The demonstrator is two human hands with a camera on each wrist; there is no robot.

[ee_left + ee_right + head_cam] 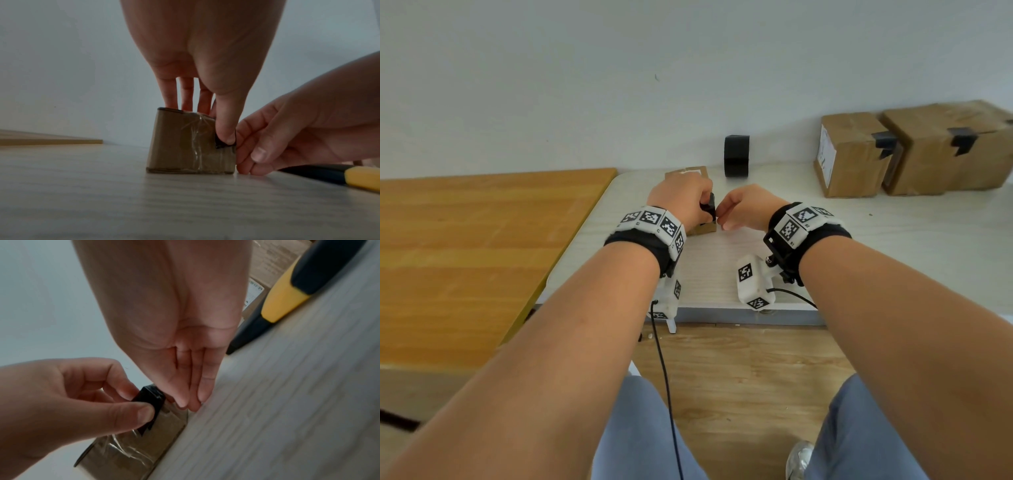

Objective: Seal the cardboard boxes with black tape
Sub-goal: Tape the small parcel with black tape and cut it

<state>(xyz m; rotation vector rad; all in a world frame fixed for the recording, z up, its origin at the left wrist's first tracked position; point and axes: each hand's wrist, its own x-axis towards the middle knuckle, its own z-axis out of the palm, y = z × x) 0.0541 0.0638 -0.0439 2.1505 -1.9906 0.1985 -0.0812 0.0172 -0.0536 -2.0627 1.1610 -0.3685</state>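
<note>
A small cardboard box stands on the white table, wrapped partly in clear film. My left hand grips it from above, fingers over the top. Its thumb presses a short strip of black tape onto the box's right side. In the right wrist view the tape strip bends over the top edge of the box. My right hand is beside the box, its nearly straight fingers touching the box's side by the tape. The roll of black tape stands against the wall behind.
Two larger cardboard boxes with black tape on them sit at the back right. A yellow and black cutter lies on the white table right of my right hand. An orange wooden table adjoins on the left.
</note>
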